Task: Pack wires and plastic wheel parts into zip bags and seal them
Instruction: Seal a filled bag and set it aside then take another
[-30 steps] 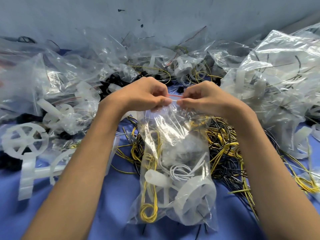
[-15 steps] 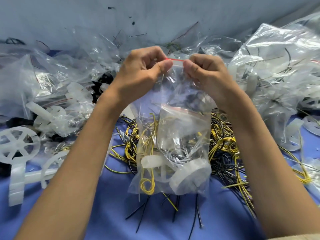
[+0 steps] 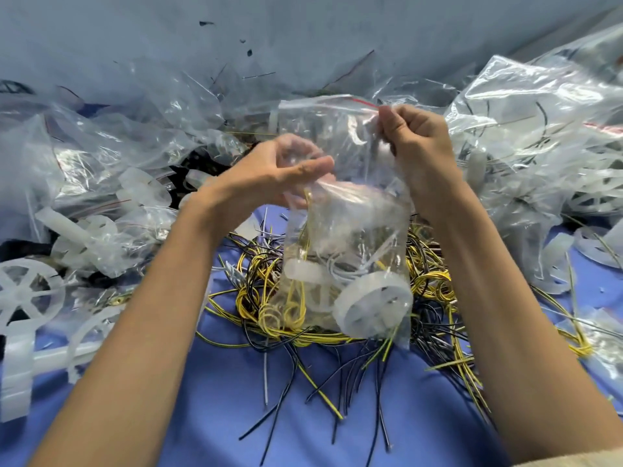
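Zip bag [image 3: 337, 129] held up at centre frame, red-striped top corner pinched by the right hand [image 3: 414, 143], middle gripped by the left hand [image 3: 269, 173], plastic wheel [image 3: 374, 308] and yellow wires [image 3: 291, 310] sagged in its bottom, loose wires [image 3: 429, 284] heaped beneath on the blue cloth [image 3: 236, 382].

Bare blue surface [image 3: 219, 416] is lying open along the middle of the near edge. A tangle of yellow and black wires [image 3: 435, 284] is spreading across the centre, with a zip bag [image 3: 354, 237] hanging over it. Filled bags [image 3: 539, 146] are crowding the far and right edges, and white plastic wheels [image 3: 27, 291] are blocking the left edge.
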